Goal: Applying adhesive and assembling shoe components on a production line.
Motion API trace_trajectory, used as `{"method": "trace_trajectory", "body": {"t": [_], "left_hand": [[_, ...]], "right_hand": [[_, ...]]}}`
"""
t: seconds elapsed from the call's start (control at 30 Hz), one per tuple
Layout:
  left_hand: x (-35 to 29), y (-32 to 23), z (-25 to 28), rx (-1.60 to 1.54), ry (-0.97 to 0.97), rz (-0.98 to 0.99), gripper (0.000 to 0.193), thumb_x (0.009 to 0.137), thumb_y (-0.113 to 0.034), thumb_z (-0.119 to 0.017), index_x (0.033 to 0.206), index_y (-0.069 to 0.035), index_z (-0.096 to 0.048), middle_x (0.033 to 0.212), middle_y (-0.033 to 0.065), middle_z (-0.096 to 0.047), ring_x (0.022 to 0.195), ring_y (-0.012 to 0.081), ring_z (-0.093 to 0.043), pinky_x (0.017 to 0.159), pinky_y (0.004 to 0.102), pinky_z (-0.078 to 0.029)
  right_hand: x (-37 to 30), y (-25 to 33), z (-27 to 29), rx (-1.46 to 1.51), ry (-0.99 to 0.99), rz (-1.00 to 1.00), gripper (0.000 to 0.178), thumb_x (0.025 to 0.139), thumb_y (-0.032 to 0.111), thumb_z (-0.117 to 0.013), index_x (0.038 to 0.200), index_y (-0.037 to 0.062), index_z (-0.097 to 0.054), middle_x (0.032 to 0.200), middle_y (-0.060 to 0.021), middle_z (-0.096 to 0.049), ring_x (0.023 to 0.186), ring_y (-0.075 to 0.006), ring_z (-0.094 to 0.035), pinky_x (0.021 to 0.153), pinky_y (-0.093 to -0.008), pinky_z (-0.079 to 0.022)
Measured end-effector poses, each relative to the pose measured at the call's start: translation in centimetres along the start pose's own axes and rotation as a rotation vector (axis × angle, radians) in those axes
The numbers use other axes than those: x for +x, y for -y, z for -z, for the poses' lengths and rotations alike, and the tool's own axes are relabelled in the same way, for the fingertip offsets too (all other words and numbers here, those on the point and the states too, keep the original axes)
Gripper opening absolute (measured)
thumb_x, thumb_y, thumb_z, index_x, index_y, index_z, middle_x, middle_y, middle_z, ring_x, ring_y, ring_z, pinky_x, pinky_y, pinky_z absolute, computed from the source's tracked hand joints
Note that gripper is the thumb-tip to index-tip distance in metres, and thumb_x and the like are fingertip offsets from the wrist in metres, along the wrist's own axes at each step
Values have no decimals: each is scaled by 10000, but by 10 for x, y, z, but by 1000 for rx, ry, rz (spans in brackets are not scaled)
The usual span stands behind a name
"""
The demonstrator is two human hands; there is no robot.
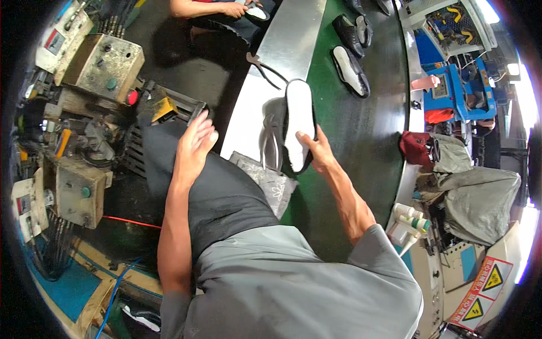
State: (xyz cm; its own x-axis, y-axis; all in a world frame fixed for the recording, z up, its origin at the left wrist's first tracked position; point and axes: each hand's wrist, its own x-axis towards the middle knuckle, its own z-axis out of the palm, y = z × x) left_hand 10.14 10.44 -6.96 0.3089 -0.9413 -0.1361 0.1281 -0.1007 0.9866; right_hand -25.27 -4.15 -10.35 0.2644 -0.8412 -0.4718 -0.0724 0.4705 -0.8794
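Observation:
My right hand (319,150) grips a black shoe by its edge, its white sole (299,121) facing up, over the border between the metal ledge and the green conveyor belt. My left hand (197,135) is raised above my thigh, empty, with fingers stretched out. On the ledge, beyond the shoe, lie dark pincers (265,70) with handles spread. A second metal hand tool (271,144), partly covered by the shoe, lies just left of it. Below that tool is a grey patterned cloth or bag (274,183).
Several shoes (351,70) lie farther along the belt (370,121). Another person's hands (236,9) hold a shoe at the top. Worn machines with control boxes (104,68) stand left. On the right are a blue machine (463,90), bottles (411,217) and a grey cover (480,192).

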Motion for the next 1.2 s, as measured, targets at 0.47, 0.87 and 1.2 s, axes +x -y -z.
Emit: {"method": "trace_trajectory", "body": {"t": [0.47,0.87,1.2], "left_hand": [[-124,-94,121,-167,-215,-93,667,1022,-193,-698,1630,-3,-501,1320,86,-685,1196,166,-629,1086,314,-475],[-137,-73,130,34,-372,-220,528,1028,-223,-745,1484,21,-640,1414,157,-658,1303,235,-613,1148,374,-455],[-129,-43,149,-123,-318,-270,547,1029,-264,-778,1505,-30,-647,1501,166,-633,1374,262,-594,1210,357,-405]], "right_hand": [[-93,51,-274,-605,887,473,1014,970,388,-843,1720,5,-277,1630,-309,-497,1529,-379,-492,1277,-466,-371],[-94,71,-345,-667,886,775,792,972,383,-835,1611,47,-509,1481,-247,-648,1356,-403,-602,1167,-475,-461],[-62,71,-333,-421,1228,428,925,1006,389,-811,1738,125,-313,1725,-170,-431,1555,-420,-440,1317,-477,-308]]}}
